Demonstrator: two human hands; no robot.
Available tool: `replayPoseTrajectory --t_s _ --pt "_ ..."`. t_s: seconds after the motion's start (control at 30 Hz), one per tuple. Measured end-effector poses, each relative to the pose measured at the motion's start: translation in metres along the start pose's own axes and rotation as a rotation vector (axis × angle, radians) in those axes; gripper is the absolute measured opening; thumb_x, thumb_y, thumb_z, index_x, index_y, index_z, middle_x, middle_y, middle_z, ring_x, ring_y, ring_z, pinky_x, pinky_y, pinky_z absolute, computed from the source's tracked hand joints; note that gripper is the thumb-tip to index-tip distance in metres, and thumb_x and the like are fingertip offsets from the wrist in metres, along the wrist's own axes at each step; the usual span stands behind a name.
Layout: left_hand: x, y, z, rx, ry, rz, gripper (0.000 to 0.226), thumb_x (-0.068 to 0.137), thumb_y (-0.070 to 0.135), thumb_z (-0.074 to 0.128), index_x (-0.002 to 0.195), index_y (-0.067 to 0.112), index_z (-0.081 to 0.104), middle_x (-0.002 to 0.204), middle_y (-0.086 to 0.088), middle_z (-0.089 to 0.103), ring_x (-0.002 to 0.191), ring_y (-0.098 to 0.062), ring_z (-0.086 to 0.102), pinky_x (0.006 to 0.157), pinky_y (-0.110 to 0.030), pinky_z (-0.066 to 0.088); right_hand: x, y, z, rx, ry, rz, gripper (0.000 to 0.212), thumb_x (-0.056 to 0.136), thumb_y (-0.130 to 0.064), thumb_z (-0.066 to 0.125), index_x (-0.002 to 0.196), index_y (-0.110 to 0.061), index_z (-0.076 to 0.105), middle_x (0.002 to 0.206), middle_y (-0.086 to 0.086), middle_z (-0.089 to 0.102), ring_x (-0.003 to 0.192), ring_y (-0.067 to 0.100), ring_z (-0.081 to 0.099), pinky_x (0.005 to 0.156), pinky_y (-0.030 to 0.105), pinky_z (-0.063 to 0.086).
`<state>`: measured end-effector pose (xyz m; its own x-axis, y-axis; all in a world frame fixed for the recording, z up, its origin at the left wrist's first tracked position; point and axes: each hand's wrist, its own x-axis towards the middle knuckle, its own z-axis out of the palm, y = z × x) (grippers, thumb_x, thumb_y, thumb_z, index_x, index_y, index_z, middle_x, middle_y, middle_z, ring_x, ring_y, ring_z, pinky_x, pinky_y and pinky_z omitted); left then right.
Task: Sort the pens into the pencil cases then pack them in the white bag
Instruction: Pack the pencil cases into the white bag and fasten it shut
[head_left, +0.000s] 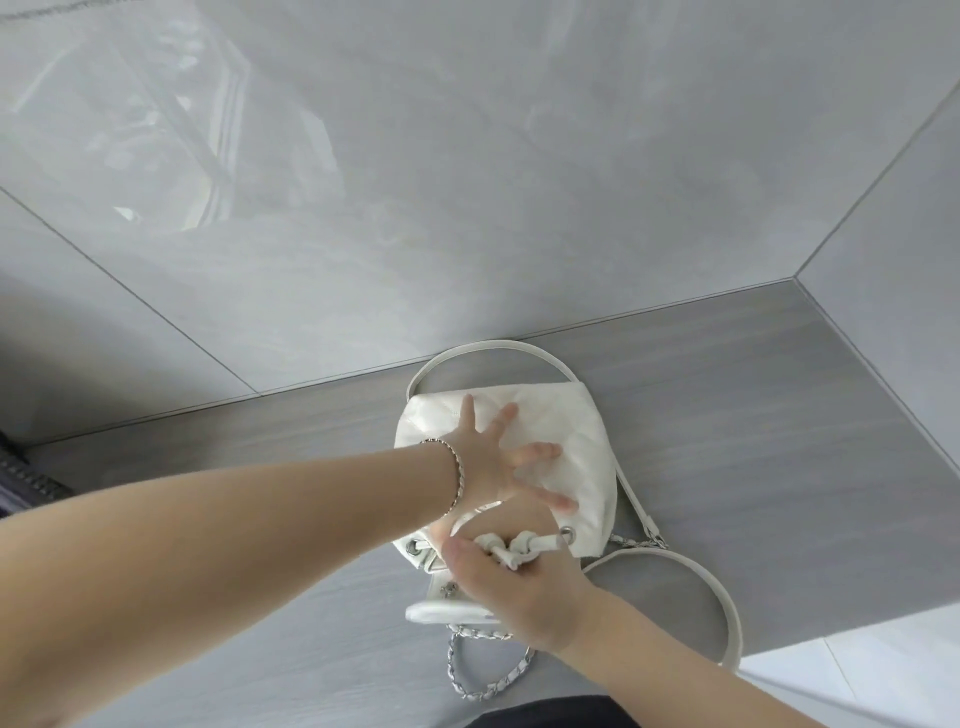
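The white quilted bag (561, 415) lies flat on the grey counter (753, 426), its mouth toward me and gathered by a white drawstring (524, 548). My left hand (498, 462) lies spread on the bag's body, fingers straight, pressing it down. My right hand (509, 582) grips the knotted drawstring at the bag's mouth. No pens or pencil cases are visible; the bag's inside is hidden.
White straps (722, 597) and a silver chain (483, 680) trail from the bag toward the counter's front edge. Glossy grey tiled walls (467, 182) rise behind and to the right. A dark object (26, 478) sits at the far left.
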<state>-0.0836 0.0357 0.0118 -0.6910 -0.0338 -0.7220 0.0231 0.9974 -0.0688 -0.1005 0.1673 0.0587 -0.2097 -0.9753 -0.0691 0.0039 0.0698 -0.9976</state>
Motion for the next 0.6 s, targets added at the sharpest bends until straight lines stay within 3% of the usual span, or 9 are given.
replayPoseTrajectory --t_s 0.13,0.27,0.33,0.4,0.43,0.5,0.57,0.6 --pt "0.0 0.006 0.008 -0.035 0.064 -0.094 0.105 0.082 0.023 0.068 0.123 0.07 -0.016 0.152 0.016 -0.025 0.137 -0.045 -0.026 0.098 -0.078 -0.004 -0.008 0.003 -0.004 -0.026 -0.022 -0.061 0.038 0.065 -0.028 0.046 0.04 -0.024 0.017 0.036 -0.008 0.016 0.038 0.006 0.016 0.043 0.016 0.014" --pt "0.001 0.009 0.021 -0.092 0.194 -0.196 0.098 0.081 0.045 0.064 0.125 0.066 -0.02 0.152 0.018 -0.023 0.141 -0.042 -0.015 0.105 -0.07 0.002 -0.012 0.002 -0.019 0.012 0.027 -0.02 0.038 0.06 -0.029 0.048 0.036 -0.025 0.018 0.035 -0.012 0.017 0.037 0.004 0.015 0.041 0.013 0.014" --pt "-0.007 0.006 0.025 -0.152 0.203 -0.215 0.092 0.081 0.048 0.062 0.136 0.057 -0.012 0.155 0.017 -0.017 0.144 -0.031 -0.01 0.113 -0.059 0.002 -0.014 0.004 -0.028 -0.006 0.043 -0.014 0.04 0.061 -0.029 0.049 0.036 -0.025 0.019 0.036 -0.012 0.016 0.036 0.004 0.015 0.04 0.013 0.015" --pt "-0.027 0.004 0.017 -0.345 0.24 -0.245 0.077 0.083 0.045 0.06 0.144 0.042 0.014 0.157 0.013 0.008 0.144 -0.016 0.009 0.119 -0.044 0.01 -0.015 0.007 -0.032 -0.082 0.065 -0.004 0.043 0.062 -0.03 0.051 0.037 -0.024 0.016 0.038 -0.012 0.015 0.037 0.005 0.014 0.04 0.012 0.015" --pt "-0.038 0.003 0.01 -0.521 0.329 -0.275 0.062 0.086 0.042 0.058 0.141 0.034 0.032 0.152 0.009 0.03 0.139 -0.012 0.028 0.117 -0.036 0.02 -0.014 0.009 -0.032 -0.113 0.058 -0.007 0.045 0.064 -0.026 0.052 0.038 -0.024 0.015 0.039 -0.012 0.014 0.038 0.006 0.014 0.041 0.012 0.016" --pt "-0.061 0.009 -0.007 -0.866 0.617 -0.31 0.029 0.088 0.035 0.058 0.115 0.025 0.062 0.116 0.006 0.065 0.108 -0.005 0.059 0.1 -0.027 0.043 -0.014 0.014 -0.032 -0.157 0.053 0.006 0.048 0.068 -0.015 0.051 0.037 -0.022 0.015 0.039 -0.008 0.015 0.039 0.006 0.014 0.042 0.013 0.018" --pt "-0.09 0.023 -0.026 -1.083 0.889 -0.216 0.009 0.08 0.042 0.064 0.084 0.035 0.064 0.08 0.014 0.066 0.076 0.0 0.062 0.074 -0.015 0.05 -0.013 0.017 -0.034 -0.17 0.055 0.033 0.047 0.068 -0.013 0.051 0.037 -0.022 0.016 0.039 -0.009 0.015 0.039 0.006 0.016 0.043 0.013 0.018" --pt "-0.103 0.03 -0.033 -1.085 0.924 -0.164 0.014 0.071 0.052 0.062 0.075 0.039 0.06 0.073 0.015 0.063 0.072 -0.001 0.06 0.065 -0.009 0.045 -0.014 0.017 -0.034 -0.168 0.04 0.045 0.046 0.067 -0.014 0.051 0.037 -0.022 0.018 0.039 -0.01 0.017 0.04 0.007 0.017 0.043 0.014 0.019"
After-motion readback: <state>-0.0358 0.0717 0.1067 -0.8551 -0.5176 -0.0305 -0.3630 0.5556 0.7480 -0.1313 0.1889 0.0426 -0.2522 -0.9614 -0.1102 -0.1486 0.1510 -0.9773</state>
